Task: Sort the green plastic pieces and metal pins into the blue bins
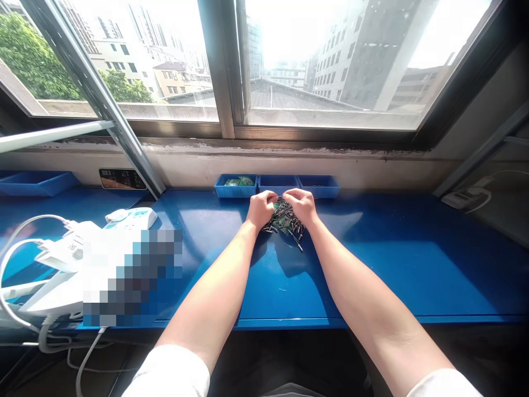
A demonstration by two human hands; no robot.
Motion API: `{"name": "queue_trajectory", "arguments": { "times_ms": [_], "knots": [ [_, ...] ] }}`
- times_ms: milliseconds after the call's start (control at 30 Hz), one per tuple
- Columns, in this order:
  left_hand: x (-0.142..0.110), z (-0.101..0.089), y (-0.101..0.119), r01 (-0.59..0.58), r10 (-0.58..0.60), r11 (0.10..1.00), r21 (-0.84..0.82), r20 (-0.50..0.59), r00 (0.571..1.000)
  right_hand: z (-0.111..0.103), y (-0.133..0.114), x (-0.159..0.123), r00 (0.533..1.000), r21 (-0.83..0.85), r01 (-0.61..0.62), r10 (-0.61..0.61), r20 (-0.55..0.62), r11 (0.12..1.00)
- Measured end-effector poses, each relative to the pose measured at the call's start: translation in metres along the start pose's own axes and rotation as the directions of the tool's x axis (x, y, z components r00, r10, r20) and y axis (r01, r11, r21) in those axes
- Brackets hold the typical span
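Observation:
A heap of thin dark metal pieces, like long screws or pins (295, 225), lies on the blue tabletop (273, 298) with green bits among it. On the heap's left side is my left hand (262, 208), its thumb and fingers pinched together. My right hand (301, 204) is over the right side in a similar pinch. The fingertips of both hands come close together at the far edge of the heap. Whatever sits between them is too small to make out. One longer piece sticks out of the heap toward me.
Behind the heap stand three joined blue bins (235, 190); the left one holds green pieces. White power strips (132, 219) with plugs and cables cover the left side, beside a pixelated patch. A phone (119, 178) leans at the wall. A metal post (124, 143) rises at left.

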State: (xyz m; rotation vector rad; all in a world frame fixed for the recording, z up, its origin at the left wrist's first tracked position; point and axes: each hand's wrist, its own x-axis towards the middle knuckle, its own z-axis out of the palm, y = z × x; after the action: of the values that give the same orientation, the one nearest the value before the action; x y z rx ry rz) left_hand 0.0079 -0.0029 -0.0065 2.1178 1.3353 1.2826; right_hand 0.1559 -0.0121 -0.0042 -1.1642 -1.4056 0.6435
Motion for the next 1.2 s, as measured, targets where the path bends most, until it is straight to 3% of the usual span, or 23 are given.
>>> {"name": "queue_trajectory", "arguments": {
  "times_ms": [167,367,567,733,867,1067,1200],
  "knots": [
    [0.002,0.003,-0.001,0.014,-0.011,0.997,0.073,-0.051,0.999,-0.002,0.002,0.002,0.999,0.039,-0.029,0.031,-0.039,0.999],
    [0.004,-0.002,-0.004,0.131,-0.098,0.968,0.212,-0.158,0.982,-0.011,0.019,0.016,0.949,-0.035,-0.128,0.113,-0.293,0.991],
    [0.004,-0.004,-0.007,0.216,-0.179,0.943,0.251,-0.162,0.97,-0.026,0.047,0.035,0.909,-0.061,-0.152,0.115,-0.401,0.987],
    [0.005,-0.002,-0.01,0.245,-0.213,0.936,0.252,-0.145,0.966,-0.027,0.049,0.036,0.923,-0.049,-0.141,0.114,-0.368,0.989],
    [0.005,-0.002,-0.012,0.262,-0.234,0.917,0.3,-0.126,0.964,-0.026,0.036,0.028,0.929,-0.148,-0.134,0.072,-0.363,0.98],
    [0.002,-0.001,-0.008,0.241,-0.245,0.821,0.518,-0.062,0.968,-0.015,0.026,0.013,0.996,-0.448,-0.09,0.085,-0.03,0.89],
    [0.001,0.0,-0.008,0.23,-0.269,0.788,0.571,-0.017,0.963,-0.005,0.03,0.007,1.0,-0.618,-0.018,0.027,0.006,0.786]
  ]
}}
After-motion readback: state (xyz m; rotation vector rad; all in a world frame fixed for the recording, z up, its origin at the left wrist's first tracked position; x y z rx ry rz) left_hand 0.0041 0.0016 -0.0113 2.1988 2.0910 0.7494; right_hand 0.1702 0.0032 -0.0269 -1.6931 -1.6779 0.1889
